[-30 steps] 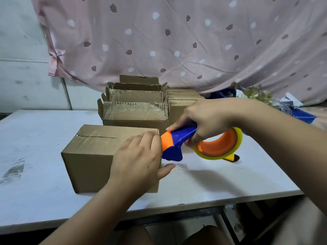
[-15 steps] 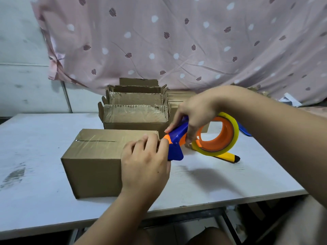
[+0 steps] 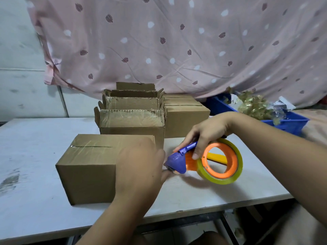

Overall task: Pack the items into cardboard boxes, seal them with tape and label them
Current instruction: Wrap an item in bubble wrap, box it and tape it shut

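On the white table (image 3: 35,135) a closed cardboard box (image 3: 88,165) sits left of centre, tape along its top seam. The left hand (image 3: 139,167), blurred, lies spread against the box's right end, pressing it and gripping nothing. Just right of it, the blue head of the tape dispenser (image 3: 177,161) meets that end low down, near the thumb. The right hand (image 3: 207,131) curls round the dispenser's handle from above, by the tape roll (image 3: 221,161). Open boxes (image 3: 131,119) stand behind, a blue tray (image 3: 286,122) far right
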